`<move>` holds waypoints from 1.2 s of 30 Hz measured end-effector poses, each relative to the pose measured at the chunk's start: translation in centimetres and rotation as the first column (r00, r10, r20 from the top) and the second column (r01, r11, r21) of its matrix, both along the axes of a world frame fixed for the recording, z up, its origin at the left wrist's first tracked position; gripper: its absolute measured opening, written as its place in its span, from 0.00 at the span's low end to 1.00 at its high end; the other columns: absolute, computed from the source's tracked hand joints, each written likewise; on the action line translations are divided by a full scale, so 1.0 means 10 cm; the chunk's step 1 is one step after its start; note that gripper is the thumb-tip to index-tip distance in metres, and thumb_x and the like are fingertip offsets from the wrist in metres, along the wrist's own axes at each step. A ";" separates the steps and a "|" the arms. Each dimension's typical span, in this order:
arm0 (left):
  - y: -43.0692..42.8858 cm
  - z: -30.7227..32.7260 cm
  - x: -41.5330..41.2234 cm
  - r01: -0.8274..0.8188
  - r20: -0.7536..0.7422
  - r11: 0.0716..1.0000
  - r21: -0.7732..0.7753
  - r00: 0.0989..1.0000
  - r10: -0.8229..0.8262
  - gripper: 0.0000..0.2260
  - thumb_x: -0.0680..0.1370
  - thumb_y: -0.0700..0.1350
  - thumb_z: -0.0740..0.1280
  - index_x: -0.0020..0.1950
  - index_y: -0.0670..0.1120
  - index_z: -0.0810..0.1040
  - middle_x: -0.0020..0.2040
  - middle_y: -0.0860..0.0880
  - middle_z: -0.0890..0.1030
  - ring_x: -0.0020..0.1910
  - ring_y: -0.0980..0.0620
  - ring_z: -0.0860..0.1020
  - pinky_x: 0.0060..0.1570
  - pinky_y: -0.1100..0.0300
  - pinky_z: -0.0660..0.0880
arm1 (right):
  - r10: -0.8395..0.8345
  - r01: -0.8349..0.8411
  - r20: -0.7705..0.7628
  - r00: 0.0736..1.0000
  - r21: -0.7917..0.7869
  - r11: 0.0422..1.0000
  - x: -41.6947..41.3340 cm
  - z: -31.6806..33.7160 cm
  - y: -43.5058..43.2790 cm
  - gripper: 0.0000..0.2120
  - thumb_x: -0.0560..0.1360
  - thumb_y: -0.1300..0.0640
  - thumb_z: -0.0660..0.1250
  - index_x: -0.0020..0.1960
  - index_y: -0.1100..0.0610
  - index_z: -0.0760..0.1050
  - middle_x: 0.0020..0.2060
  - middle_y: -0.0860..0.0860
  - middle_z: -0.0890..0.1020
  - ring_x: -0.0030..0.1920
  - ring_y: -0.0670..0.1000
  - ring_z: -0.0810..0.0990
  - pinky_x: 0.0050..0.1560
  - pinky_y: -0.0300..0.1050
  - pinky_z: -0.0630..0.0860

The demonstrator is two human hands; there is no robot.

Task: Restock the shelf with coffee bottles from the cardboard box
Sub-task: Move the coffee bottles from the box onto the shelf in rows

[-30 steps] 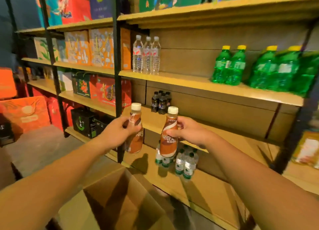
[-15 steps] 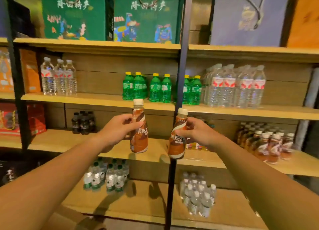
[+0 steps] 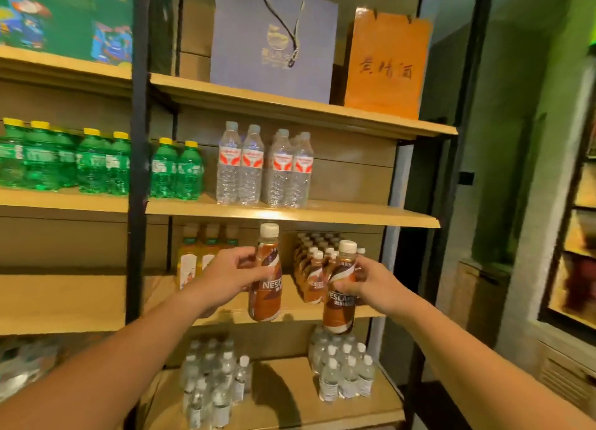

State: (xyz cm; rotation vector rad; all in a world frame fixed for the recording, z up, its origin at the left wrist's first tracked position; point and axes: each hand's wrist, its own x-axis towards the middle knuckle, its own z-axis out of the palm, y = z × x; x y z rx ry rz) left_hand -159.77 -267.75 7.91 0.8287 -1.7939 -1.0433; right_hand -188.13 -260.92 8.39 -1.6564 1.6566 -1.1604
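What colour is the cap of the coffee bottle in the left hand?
Off-white. The cap shows clearly in the head view.

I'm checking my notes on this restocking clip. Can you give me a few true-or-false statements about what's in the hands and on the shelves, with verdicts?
1. The left hand grips the left coffee bottle, and the right hand grips the right coffee bottle. True.
2. Both held bottles are uncapped. False: each has a white cap on.
3. The stocked coffee bottles stand on the top shelf. False: they stand on the shelf under the clear water bottles.
4. The green bottles have yellow caps. True.
5. The orange bag stands left of the purple bag. False: it stands to its right.
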 end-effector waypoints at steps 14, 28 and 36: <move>-1.18 -0.53 -2.22 0.075 0.103 0.997 0.025 0.992 -0.078 0.08 0.75 0.45 0.77 0.53 0.53 0.85 0.48 0.58 0.87 0.50 0.58 0.85 0.53 0.54 0.82 | -0.191 0.193 -0.046 0.981 0.053 0.980 -2.07 -0.51 -0.72 0.17 0.75 0.57 0.74 0.60 0.47 0.73 0.55 0.47 0.82 0.56 0.48 0.80 0.57 0.48 0.75; -1.89 -0.81 -3.30 -0.124 0.142 0.992 0.031 0.983 0.118 0.13 0.75 0.39 0.76 0.58 0.48 0.82 0.49 0.49 0.87 0.50 0.53 0.86 0.51 0.60 0.82 | 0.013 -0.012 -0.007 1.000 0.067 0.998 -2.85 -0.85 -2.34 0.16 0.73 0.56 0.77 0.57 0.48 0.76 0.51 0.47 0.85 0.51 0.46 0.83 0.54 0.47 0.81; -1.97 -0.89 -3.60 -0.266 0.240 0.957 -0.119 0.927 0.287 0.04 0.74 0.40 0.75 0.48 0.45 0.85 0.42 0.51 0.86 0.42 0.59 0.84 0.44 0.64 0.79 | 0.142 -0.145 0.043 0.989 0.052 0.988 -2.94 -1.00 -2.77 0.14 0.73 0.61 0.77 0.54 0.50 0.77 0.49 0.48 0.86 0.51 0.48 0.84 0.56 0.50 0.81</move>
